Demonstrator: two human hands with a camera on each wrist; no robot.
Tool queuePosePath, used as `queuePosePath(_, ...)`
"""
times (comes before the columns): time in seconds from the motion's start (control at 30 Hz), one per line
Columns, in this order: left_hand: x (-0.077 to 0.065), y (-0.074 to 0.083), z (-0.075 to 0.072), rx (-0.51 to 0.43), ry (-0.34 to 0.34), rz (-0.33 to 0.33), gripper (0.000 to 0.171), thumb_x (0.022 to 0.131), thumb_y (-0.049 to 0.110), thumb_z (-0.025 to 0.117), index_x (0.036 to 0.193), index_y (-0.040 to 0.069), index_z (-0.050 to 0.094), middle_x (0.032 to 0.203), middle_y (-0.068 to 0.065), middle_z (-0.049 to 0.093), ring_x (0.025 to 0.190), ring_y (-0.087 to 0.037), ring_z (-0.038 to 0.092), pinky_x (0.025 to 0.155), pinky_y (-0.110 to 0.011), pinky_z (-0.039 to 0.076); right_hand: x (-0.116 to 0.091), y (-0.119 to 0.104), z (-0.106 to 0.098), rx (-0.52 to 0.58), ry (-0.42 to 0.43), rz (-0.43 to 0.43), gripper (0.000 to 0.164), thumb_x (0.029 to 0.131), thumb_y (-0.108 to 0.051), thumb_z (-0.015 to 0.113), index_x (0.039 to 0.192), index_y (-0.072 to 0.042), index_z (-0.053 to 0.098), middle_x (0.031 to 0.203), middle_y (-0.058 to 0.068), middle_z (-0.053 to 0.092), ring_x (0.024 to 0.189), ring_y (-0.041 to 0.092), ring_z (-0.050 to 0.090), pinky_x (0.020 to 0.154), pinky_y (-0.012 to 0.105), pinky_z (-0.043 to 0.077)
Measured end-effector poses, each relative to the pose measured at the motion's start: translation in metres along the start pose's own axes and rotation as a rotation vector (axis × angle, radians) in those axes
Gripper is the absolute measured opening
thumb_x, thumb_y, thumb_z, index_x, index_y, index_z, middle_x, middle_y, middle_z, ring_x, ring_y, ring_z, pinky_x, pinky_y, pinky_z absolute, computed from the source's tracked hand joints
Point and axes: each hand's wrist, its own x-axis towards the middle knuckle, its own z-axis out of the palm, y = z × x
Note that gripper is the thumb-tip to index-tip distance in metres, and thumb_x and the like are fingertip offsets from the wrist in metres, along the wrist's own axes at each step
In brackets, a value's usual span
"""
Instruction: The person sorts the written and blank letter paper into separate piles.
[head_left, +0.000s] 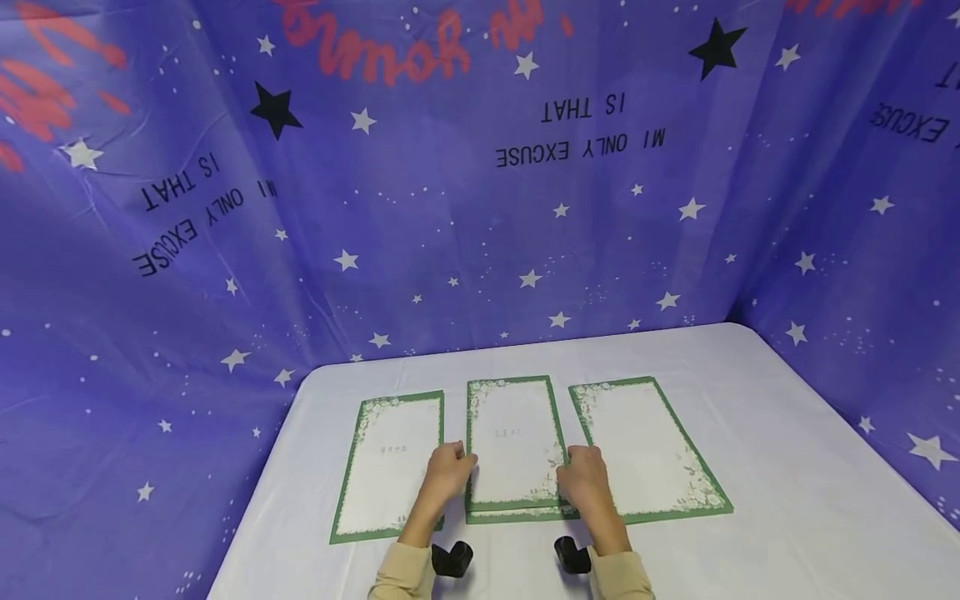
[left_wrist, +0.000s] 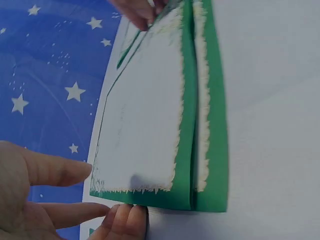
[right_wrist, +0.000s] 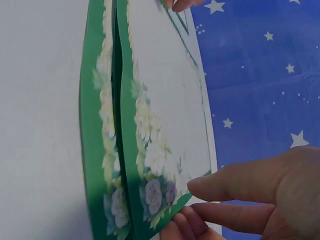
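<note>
Both hands hold a sheet of paper [head_left: 517,458] with a green edge, a floral border and small faint writing, in the middle of the head view. My left hand [head_left: 447,472] grips its left edge, and my right hand [head_left: 587,478] grips its right edge. Each wrist view shows a thumb above the sheet's edge and fingers beneath it. Under it lies a second bordered sheet [left_wrist: 211,150], mostly covered; its near strip sticks out toward me. The held sheet's near edge bows a little above this lower one in the wrist views.
On the white-covered table [head_left: 795,467], a similar sheet with faint writing [head_left: 390,487] lies to the left. Another bordered sheet [head_left: 637,442] lies at a slant to the right. A purple star-printed cloth [head_left: 450,208] hangs behind and along the sides.
</note>
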Motion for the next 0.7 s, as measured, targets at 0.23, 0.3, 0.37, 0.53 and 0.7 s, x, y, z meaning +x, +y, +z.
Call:
queuePosePath(0.23,0.003,0.001,0.0,-0.076,-0.042,-0.065,0.034,0.097,0.001,0.047,0.112,-0.025,0.064,0.051,0.009,0.029,0.044,-0.003,0.019,0.043,-0.019,0.021,0.002,0.003,0.001,0.073,0.024,0.015,0.04,0.086,0.007,0.057,0.123,0.023,0.062,0.12,0.043,0.049,0.108,0.051,0.057,0.084,0.055,0.052)
queuePosePath(0.3,0.004,0.002,0.001,-0.065,-0.031,-0.048,0.046,0.096,-0.001,0.047,0.132,-0.029,0.05,0.051,0.006,0.034,0.043,-0.003,0.019,0.042,-0.018,0.021,0.002,0.002,0.001,0.077,0.027,0.019,0.045,0.087,0.006,0.057,0.129,0.023,0.058,0.125,0.045,0.047,0.114,0.055,0.055,0.09,0.057,0.052)
queuePosePath(0.37,0.004,0.004,0.003,-0.006,-0.01,-0.02,0.041,0.096,-0.002,0.048,0.126,-0.027,0.056,0.054,-0.002,0.043,0.043,-0.005,0.02,0.042,-0.02,0.023,0.002,0.002,0.002,0.062,0.037,0.013,0.045,0.088,0.006,0.058,0.13,0.023,0.058,0.125,0.045,0.046,0.116,0.058,0.052,0.093,0.061,0.05)
queuePosePath(0.53,0.0,0.011,0.009,0.279,0.042,0.082,0.034,0.097,0.0,0.056,0.118,-0.024,0.064,0.1,-0.036,0.06,0.081,-0.036,0.054,0.075,-0.046,0.05,-0.002,0.001,0.005,-0.063,0.067,-0.039,0.047,0.09,0.003,0.061,0.132,0.024,0.055,0.12,0.041,0.048,0.11,0.055,0.049,0.09,0.061,0.047)
queuePosePath(0.7,-0.003,0.015,0.014,0.396,0.043,0.112,0.032,0.097,0.0,0.059,0.118,-0.023,0.065,0.105,-0.033,0.053,0.104,-0.044,0.046,0.093,-0.058,0.042,-0.006,-0.002,0.009,-0.147,0.068,-0.063,0.051,0.094,-0.003,0.063,0.134,0.025,0.051,0.118,0.037,0.048,0.108,0.052,0.047,0.088,0.063,0.045)
